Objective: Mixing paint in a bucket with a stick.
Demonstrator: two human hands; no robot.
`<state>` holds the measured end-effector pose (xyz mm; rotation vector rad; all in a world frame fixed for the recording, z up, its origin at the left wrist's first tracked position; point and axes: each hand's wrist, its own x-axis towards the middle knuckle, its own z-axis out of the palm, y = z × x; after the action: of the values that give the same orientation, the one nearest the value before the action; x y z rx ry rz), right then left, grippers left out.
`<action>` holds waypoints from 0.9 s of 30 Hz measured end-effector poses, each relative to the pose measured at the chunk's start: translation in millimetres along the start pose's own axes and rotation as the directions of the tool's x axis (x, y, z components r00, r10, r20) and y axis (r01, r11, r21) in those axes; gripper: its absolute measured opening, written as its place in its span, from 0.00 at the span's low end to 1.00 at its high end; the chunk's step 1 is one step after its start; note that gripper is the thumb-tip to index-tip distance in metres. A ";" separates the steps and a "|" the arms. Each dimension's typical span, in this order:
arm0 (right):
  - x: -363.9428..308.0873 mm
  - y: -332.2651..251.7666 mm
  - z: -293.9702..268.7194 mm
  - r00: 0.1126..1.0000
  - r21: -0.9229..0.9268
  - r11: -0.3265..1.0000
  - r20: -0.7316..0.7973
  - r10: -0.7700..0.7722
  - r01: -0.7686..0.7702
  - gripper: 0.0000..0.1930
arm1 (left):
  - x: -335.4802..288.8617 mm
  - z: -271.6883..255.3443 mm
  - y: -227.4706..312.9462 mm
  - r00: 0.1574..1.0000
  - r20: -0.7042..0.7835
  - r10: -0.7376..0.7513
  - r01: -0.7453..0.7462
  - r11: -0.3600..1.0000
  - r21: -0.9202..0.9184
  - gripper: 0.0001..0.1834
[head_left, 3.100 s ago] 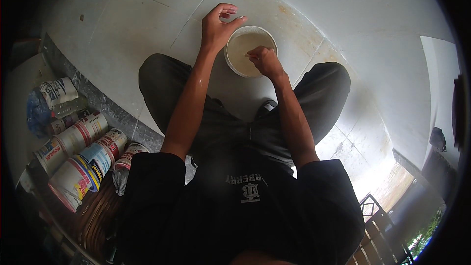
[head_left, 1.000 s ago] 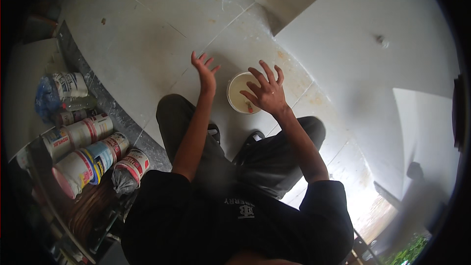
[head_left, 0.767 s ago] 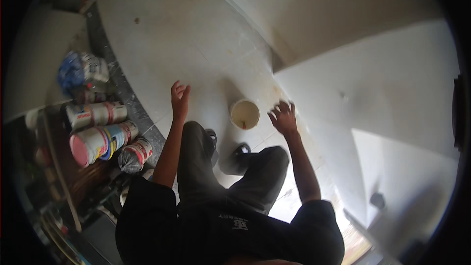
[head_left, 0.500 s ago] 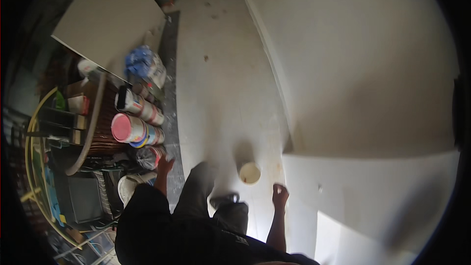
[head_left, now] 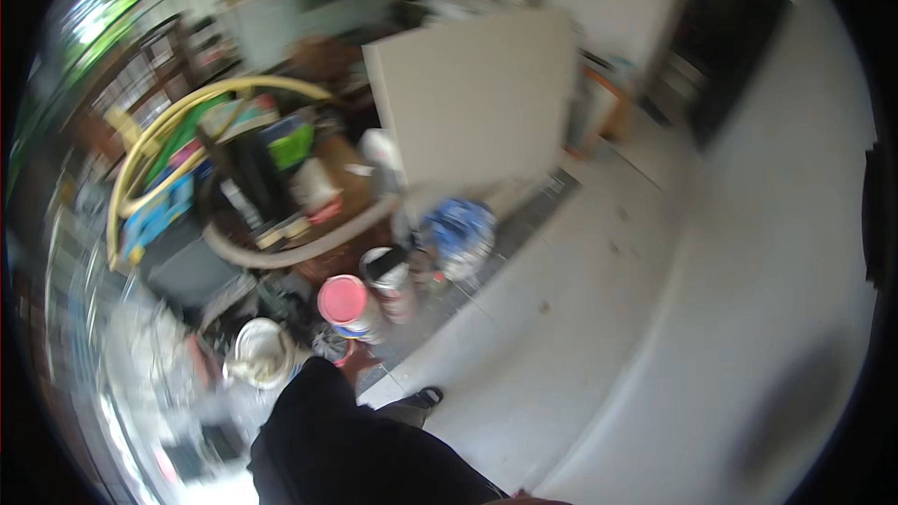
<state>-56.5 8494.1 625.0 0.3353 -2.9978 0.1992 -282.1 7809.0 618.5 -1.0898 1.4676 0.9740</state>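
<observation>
My left hand hangs below the dark sleeve, blurred by motion. Its fingers look stretched and hold nothing that I can see. Nearest to it is a small bucket with crumpled grey plastic on top. Just beyond stands a paint bucket with a pink lid, and beside that a white bucket with a dark patch on top. A white pail with pale stuff inside stands to the left of my arm. My right hand is out of view.
A large pale board leans upright beyond a blue and white bag. A yellow hoop and a curved grey tube surround piled household goods. The pale floor runs along a wall on the right.
The view has swung left, bringing the cluttered pile and doorway into sight. My right hand and the small cream bucket near it have left the picture. My left hand stays near the buckets.
</observation>
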 end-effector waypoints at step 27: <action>796.5 615.5 -89.0 0.623 0.529 0.477 0.129 0.771 -0.701 0.15 | -102.0 279.9 603.4 0.867 -0.481 0.130 -0.117 0.991 0.057 0.48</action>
<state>-958.5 8933.6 745.5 -0.9658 -2.6546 1.1028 -785.3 8249.1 695.5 -1.2947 1.9717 0.7951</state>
